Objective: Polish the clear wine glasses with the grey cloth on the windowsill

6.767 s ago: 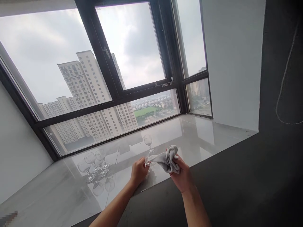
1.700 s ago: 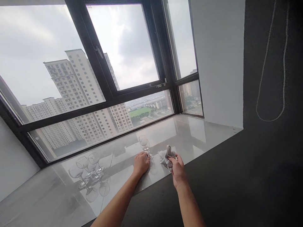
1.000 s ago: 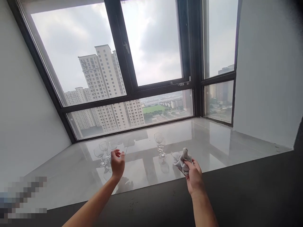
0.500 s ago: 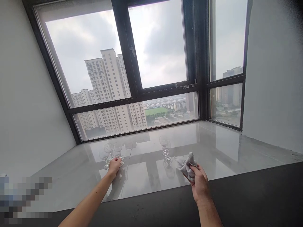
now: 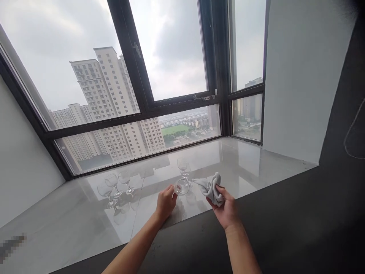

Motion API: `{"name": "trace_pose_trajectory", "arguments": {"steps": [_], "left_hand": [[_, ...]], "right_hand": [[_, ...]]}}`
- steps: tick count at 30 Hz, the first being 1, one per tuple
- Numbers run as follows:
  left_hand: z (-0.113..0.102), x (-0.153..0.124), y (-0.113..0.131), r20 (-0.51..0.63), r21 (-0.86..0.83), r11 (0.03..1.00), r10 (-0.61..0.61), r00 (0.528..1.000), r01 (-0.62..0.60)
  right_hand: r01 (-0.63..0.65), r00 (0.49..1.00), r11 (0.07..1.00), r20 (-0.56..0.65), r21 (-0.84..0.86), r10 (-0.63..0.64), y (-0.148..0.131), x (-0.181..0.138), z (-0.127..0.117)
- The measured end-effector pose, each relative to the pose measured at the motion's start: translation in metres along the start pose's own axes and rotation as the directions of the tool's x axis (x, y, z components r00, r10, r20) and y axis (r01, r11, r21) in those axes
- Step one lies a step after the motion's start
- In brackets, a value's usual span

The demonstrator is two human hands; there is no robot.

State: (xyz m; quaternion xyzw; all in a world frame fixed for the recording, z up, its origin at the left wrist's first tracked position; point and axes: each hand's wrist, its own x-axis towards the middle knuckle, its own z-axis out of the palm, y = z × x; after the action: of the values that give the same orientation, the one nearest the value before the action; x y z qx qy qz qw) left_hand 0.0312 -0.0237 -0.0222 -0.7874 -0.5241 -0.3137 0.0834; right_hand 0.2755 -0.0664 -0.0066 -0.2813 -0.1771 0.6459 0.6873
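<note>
Brought from the wine-glass cluster (image 5: pixel 111 182) at nine o'clock, one stemmed glass (image 5: pixel 181 187) tilts above the windowsill (image 5: pixel 76 228), gripped by the fingers of the left hand (image 5: pixel 166 202), apparently to present its bowl to the gray cloth (image 5: pixel 213 191) the right hand (image 5: pixel 227 211) pinches at three o'clock.

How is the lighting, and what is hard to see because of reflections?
Head view: backlit by the dark-framed glass window; reflections on the glossy grey tiled sill make three clear stemmed glasses at left look faint; a lower-left patch is pixelated.
</note>
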Motion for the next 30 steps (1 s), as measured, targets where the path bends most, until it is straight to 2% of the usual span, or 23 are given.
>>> {"name": "trace_pose_trajectory", "arguments": {"steps": [2,6,10,16,22,30], "left_hand": [[0.005,0.001,0.001,-0.016,-0.006,0.999,-0.04,0.999,0.04],[0.005,0.0,0.001,0.028,0.018,0.997,-0.071,0.997,0.07],[0.003,0.0,0.004,0.053,0.025,0.997,-0.079,0.995,0.078],[0.003,0.002,0.005,0.052,-0.003,0.996,-0.085,0.995,0.085],[0.006,0.002,0.004,0.017,0.036,0.995,-0.097,0.995,0.096],[0.003,0.002,0.006,-0.001,0.003,0.998,-0.069,0.998,0.069]], "right_hand": [[-0.001,0.999,1.0,-0.048,0.031,0.003,-0.004,0.002,-0.003],[-0.015,0.994,0.991,-0.107,0.132,0.029,-0.011,0.001,0.0],[-0.018,0.999,0.977,-0.028,0.214,0.025,-0.017,-0.004,0.002],[-0.051,0.997,0.982,0.063,0.182,0.041,-0.016,-0.004,0.002],[-0.093,0.978,0.982,0.202,0.166,0.059,-0.009,-0.008,0.015],[-0.068,0.986,0.998,0.154,-0.017,0.07,-0.001,-0.009,0.018]]}}
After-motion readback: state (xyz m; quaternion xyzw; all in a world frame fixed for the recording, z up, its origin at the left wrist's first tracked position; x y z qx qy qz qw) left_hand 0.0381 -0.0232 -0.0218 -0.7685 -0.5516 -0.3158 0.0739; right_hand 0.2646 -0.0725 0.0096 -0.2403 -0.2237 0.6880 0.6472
